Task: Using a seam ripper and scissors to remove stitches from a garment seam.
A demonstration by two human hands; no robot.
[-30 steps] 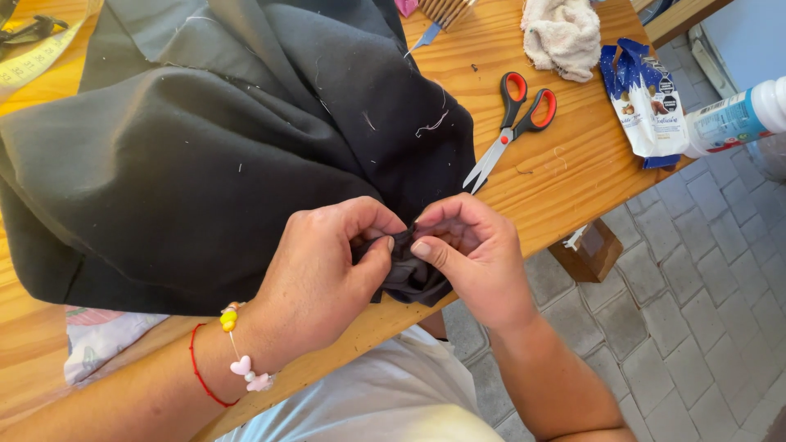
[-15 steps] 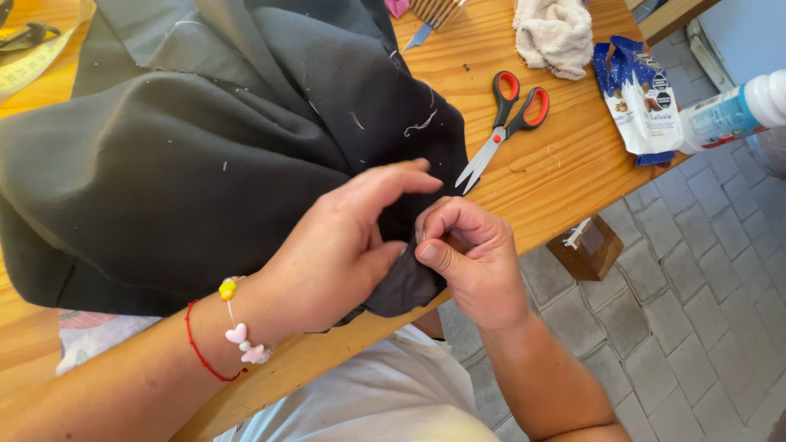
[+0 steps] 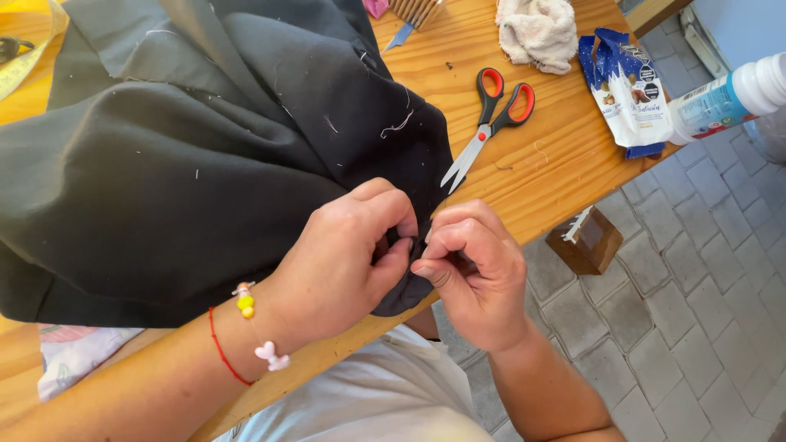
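Both hands are meeting at the near edge of the wooden counter [image 3: 557,172], right over a corner of the black garment [image 3: 180,188]. The left hand [image 3: 344,262] is clenching down on that dark fabric, fingers curled and thumb pressing a fold of cloth. The right hand [image 3: 475,270] is sitting just beside it, touching it, fingertips pinching tightly at the same corner; whether anything fine is lying between those fingertips is too small to tell. The garment is spreading away from the hands, up and to the left, covering most of the counter, flecked with loose threads. Beyond the right hand, red-and-black scissors [image 3: 491,123] are lying closed on the wood. Further out are sitting a crumpled white cloth [image 3: 536,33], a blue snack packet [image 3: 626,90] and a white bottle [image 3: 729,98] lying on its side.
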